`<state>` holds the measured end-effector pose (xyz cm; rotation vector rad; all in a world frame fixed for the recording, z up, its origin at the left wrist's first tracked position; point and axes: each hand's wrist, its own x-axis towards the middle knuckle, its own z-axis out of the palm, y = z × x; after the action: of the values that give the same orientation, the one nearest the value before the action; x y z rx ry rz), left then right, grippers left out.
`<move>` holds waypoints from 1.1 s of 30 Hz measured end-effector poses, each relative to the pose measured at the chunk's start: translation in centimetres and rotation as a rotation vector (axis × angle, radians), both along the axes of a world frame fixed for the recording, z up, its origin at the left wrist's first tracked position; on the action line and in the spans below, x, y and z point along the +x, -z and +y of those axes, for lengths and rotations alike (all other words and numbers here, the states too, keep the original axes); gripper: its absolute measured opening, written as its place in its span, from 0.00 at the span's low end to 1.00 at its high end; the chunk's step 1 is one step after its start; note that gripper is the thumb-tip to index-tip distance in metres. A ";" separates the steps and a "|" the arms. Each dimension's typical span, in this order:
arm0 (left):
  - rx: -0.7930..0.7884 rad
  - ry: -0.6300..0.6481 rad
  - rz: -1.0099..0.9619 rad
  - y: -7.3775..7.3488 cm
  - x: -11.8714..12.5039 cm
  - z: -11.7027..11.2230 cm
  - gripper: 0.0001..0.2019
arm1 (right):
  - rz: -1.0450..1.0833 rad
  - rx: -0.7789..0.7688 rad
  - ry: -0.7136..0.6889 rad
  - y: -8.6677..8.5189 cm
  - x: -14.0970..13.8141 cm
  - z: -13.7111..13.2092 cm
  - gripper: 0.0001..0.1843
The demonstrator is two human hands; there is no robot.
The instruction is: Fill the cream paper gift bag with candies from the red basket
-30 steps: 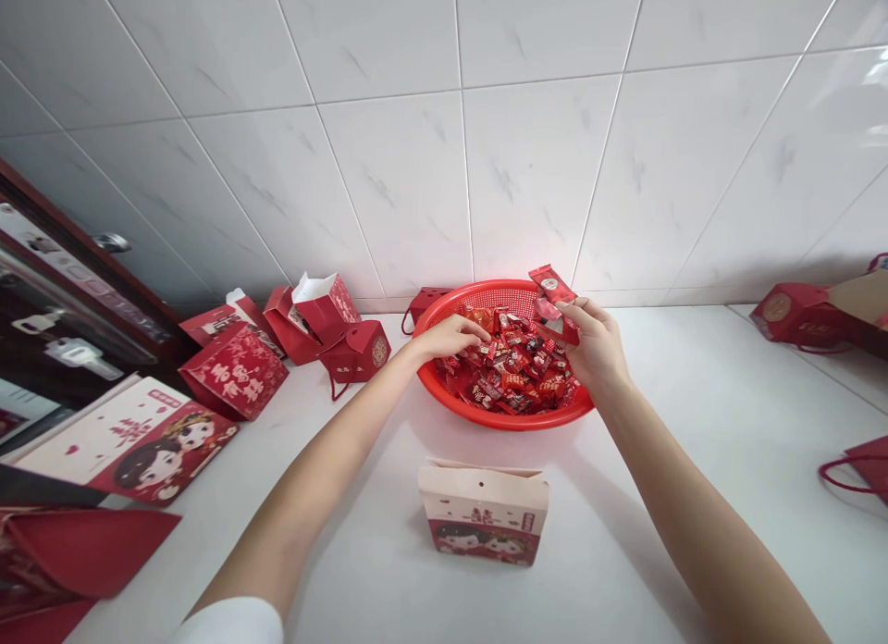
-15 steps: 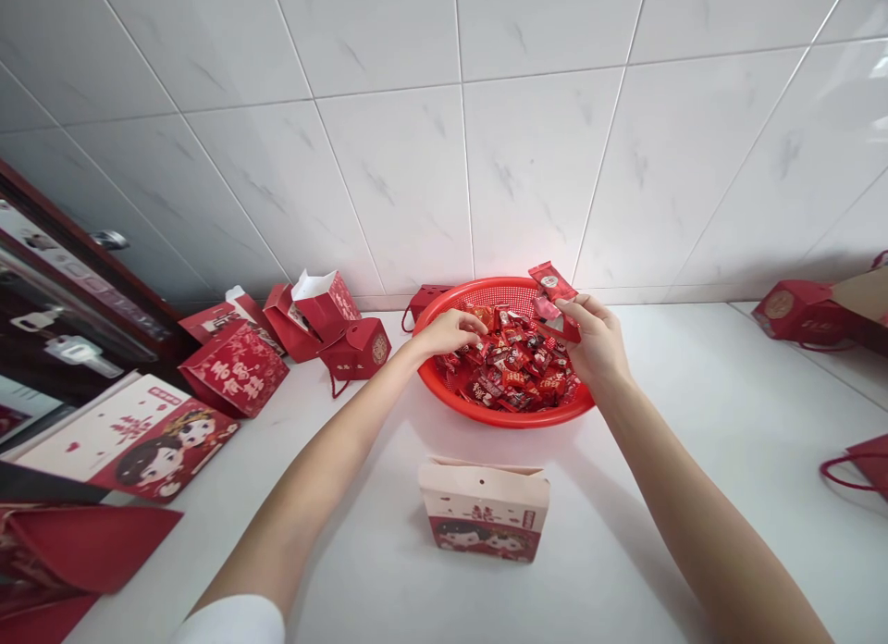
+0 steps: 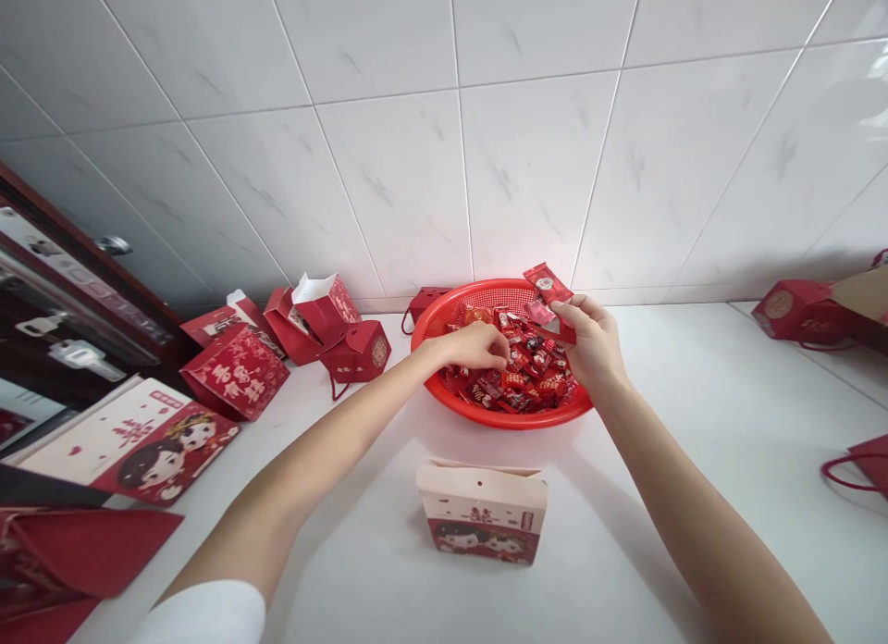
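Note:
A red plastic basket (image 3: 510, 423) holds a heap of red-wrapped candies (image 3: 531, 362). Above its right side, my right hand (image 3: 589, 339) is closed around several wrapped candies (image 3: 548, 281), red and pink, that stick out past the thumb and fingers. My left hand (image 3: 478, 346) is over the middle of the heap with fingers curled downward; whatever lies under the fingertips is hidden. A cream and red paper box (image 3: 482, 510) with two cartoon figures stands upright in front of the basket, its top partly open.
Red gift boxes (image 3: 357, 352) and a red box with white lettering (image 3: 236, 371) stand at the left, near a flat printed box (image 3: 149, 440). Another red box (image 3: 795, 311) sits at the right by the tiled wall (image 3: 541, 181). Keys (image 3: 80, 357) hang from the dark cabinet at far left.
My left hand has moved rightward across the candies, its fingers curling downward. My right hand stays almost in place, still holding its candies. The box in front has not moved.

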<state>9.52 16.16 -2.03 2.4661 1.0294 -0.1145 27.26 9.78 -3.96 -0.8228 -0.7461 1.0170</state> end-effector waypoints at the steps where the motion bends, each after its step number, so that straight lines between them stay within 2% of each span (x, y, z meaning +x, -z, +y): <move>1: 0.005 0.021 0.032 -0.2 0.7 -0.2 0.12 | -0.003 0.000 0.002 0.0 0.0 0.0 0.18; 3: 0.030 0.053 0.146 -0.3 2.3 -0.7 0.17 | -0.003 0.002 0.009 0.0 0.0 0.0 0.18; 5: 0.077 0.063 0.235 -0.1 3.6 -0.9 0.14 | 0.005 0.008 0.020 0.0 0.0 0.1 0.18; 9: 0.102 0.055 0.242 0.5 4.3 -0.9 0.11 | 0.012 0.025 0.022 0.0 0.1 0.2 0.16; 13: -0.010 0.041 0.127 0.3 2.6 -0.5 0.09 | 0.007 0.028 0.016 0.0 0.5 0.3 0.19; 15: -0.012 -0.013 0.089 -0.1 1.2 -0.4 0.05 | 0.009 0.023 0.029 -0.2 0.8 0.3 0.21; 18: 0.023 -0.068 0.027 -0.5 -0.9 -0.5 0.07 | 0.014 0.008 0.063 -0.4 1.1 0.3 0.21; 23: 0.035 -0.125 -0.188 0.4 -3.5 -1.0 0.10 | 0.009 0.019 0.078 -0.3 1.0 0.3 0.18; 29: -0.123 -0.342 -0.618 1.4 -4.0 -1.8 0.11 | -0.030 0.039 0.061 0.1 1.0 0.4 0.21; 33: -0.181 -0.362 -0.713 1.3 -3.9 -2.4 0.12 | -0.028 0.039 0.068 0.1 1.0 0.4 0.20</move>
<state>5.66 13.81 -3.37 1.8750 1.0423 0.7006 28.26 10.16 -4.05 -0.8250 -0.7551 0.9287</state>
